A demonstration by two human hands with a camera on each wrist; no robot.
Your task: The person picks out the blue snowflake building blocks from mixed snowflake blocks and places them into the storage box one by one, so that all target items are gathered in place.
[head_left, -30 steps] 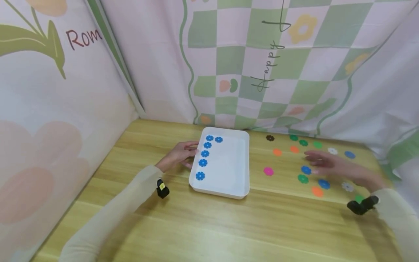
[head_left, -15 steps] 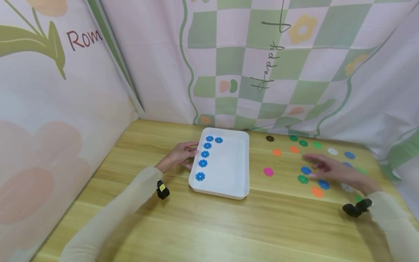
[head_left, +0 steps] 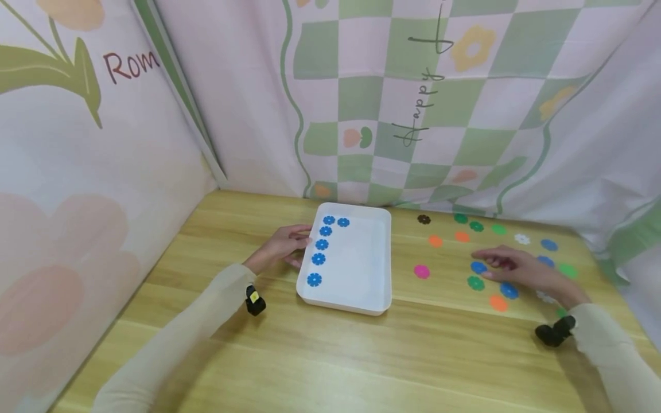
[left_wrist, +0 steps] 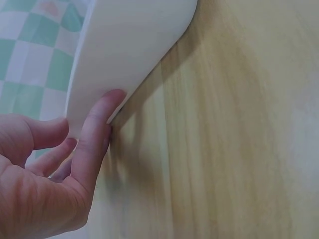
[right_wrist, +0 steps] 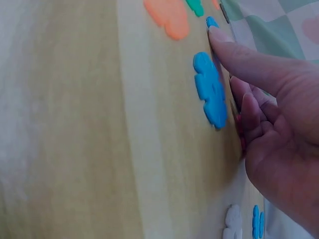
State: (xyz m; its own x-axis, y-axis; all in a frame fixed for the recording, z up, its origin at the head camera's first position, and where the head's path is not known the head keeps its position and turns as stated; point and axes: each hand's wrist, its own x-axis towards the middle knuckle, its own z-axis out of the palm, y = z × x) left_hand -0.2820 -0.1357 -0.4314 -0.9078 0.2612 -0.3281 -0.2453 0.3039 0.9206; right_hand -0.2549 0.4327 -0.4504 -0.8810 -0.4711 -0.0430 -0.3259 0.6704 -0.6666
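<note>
A white tray (head_left: 356, 258) stands on the table, with several blue notched plastic discs (head_left: 322, 245) along its left side and top. My left hand (head_left: 279, 245) rests its fingertips against the tray's outer left wall; in the left wrist view the thumb is at the rim (left_wrist: 75, 79). Over the loose discs at the right is my right hand (head_left: 521, 267), thumb and forefinger extended on either side of a blue disc (head_left: 478, 267). The right wrist view has the thumb tip at that blue disc (right_wrist: 212, 22); another blue disc (right_wrist: 210, 92) lies below the thumb.
Scattered about the right hand are several discs: a pink disc (head_left: 422, 271), a green disc (head_left: 475, 283), an orange disc (head_left: 498, 303) and a brown disc (head_left: 424, 219). A patterned curtain (head_left: 413, 115) hangs behind the wooden table (head_left: 330, 361).
My right hand has shifted slightly left and down, closer to the blue disc. The left hand stays at the tray, and the discs in the tray look the same.
</note>
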